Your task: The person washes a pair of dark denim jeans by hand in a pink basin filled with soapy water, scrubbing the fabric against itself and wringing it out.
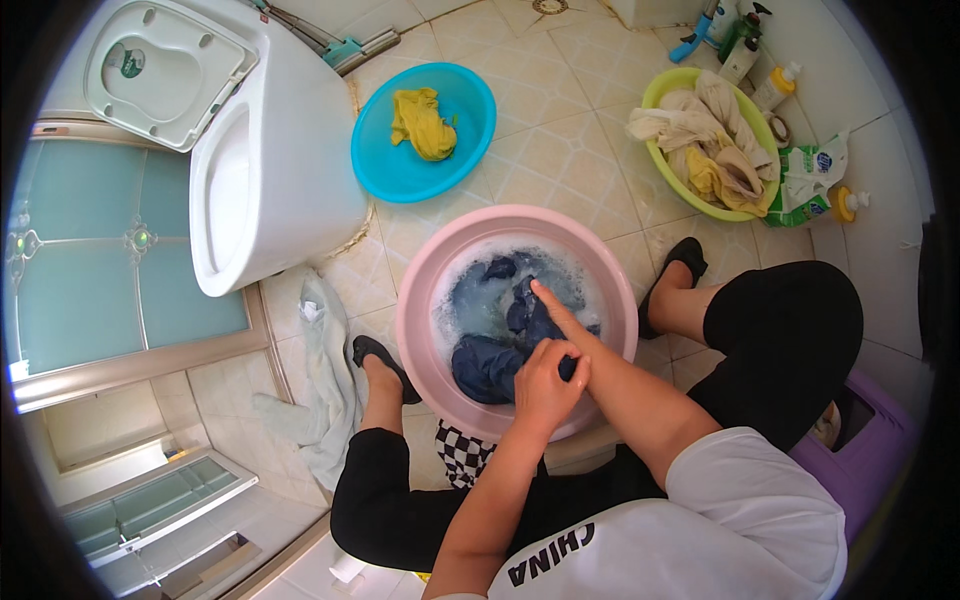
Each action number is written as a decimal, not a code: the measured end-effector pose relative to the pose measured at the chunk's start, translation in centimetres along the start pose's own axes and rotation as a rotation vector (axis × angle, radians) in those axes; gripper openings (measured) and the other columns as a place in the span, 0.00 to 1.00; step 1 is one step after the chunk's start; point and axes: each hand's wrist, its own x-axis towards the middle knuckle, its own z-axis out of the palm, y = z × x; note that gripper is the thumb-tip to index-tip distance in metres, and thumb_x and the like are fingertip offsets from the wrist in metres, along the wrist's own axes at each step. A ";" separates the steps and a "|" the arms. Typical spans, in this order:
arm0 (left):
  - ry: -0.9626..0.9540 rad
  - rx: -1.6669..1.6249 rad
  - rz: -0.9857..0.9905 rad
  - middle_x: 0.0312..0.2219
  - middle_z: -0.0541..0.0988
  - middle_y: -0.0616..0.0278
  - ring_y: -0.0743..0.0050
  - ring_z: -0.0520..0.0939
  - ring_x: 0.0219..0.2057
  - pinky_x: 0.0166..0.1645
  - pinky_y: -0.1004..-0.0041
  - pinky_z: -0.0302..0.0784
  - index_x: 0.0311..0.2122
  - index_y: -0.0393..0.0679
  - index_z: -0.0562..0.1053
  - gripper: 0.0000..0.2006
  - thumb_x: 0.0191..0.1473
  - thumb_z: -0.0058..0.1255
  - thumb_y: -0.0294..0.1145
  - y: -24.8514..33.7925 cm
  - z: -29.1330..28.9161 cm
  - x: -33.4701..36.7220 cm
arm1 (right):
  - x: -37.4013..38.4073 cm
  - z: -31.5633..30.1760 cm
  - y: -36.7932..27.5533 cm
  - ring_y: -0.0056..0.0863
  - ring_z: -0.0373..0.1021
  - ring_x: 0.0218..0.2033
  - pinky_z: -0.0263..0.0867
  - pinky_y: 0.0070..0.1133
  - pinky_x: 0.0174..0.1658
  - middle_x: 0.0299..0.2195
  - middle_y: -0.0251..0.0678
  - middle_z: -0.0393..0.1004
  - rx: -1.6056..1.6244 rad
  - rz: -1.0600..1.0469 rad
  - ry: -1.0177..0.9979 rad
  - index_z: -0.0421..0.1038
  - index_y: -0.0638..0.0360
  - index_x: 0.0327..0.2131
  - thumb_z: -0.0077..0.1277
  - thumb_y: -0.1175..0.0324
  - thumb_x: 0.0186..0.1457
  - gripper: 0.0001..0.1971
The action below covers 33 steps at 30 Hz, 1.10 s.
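A pink basin (417, 330) of foamy, bluish water stands on the floor between my legs. Dark blue garments (484, 366) lie bunched and soaked in it, partly under the suds. My left hand (547, 388) is closed at the near rim, fingers curled round a fold of dark blue cloth close to my right forearm. Farther into the basin, my right hand (560, 312) grips the dark blue garment with its thumb stretched along the top. Its other fingers are mostly hidden by the hand and cloth.
A blue basin (372, 168) holding a yellow cloth (424, 124) sits beyond, beside a white toilet (285, 170). A green basin (655, 160) of pale laundry stands far right, near several bottles (774, 88). Pale wet fabric (325, 390) lies left; a purple plastic stool (865, 440) is at right.
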 end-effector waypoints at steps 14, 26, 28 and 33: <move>0.281 0.287 -0.439 0.16 0.71 0.48 0.52 0.74 0.20 0.26 0.62 0.66 0.20 0.35 0.67 0.15 0.50 0.45 0.38 -10.3 -4.1 2.8 | -2.2 3.9 2.9 0.23 0.66 0.25 0.62 0.20 0.30 0.25 0.33 0.69 -0.193 -0.116 0.193 0.68 0.59 0.32 0.53 0.61 0.46 0.13; -0.047 0.601 -0.205 0.40 0.71 0.48 0.51 0.70 0.44 0.48 0.63 0.63 0.45 0.40 0.67 0.24 0.41 0.57 0.34 -12.8 -2.3 2.7 | 2.3 -5.8 2.8 0.43 0.63 0.44 0.60 0.30 0.48 0.42 0.46 0.64 -1.522 -0.902 0.475 0.62 0.57 0.46 0.49 0.68 0.47 0.20; -0.111 0.553 -0.288 0.42 0.71 0.48 0.52 0.69 0.45 0.50 0.63 0.63 0.47 0.41 0.66 0.26 0.41 0.57 0.34 -12.9 -0.3 2.7 | 2.2 -6.0 2.4 0.46 0.60 0.47 0.58 0.32 0.50 0.47 0.49 0.62 -1.655 -0.553 0.318 0.61 0.57 0.49 0.48 0.68 0.46 0.23; -0.331 0.534 -0.505 0.43 0.70 0.46 0.50 0.65 0.49 0.51 0.64 0.63 0.48 0.40 0.65 0.26 0.41 0.57 0.33 -13.7 0.7 3.9 | 5.5 -8.6 1.0 0.48 0.59 0.48 0.57 0.34 0.51 0.47 0.51 0.62 -1.720 -0.279 0.259 0.58 0.58 0.52 0.47 0.61 0.48 0.26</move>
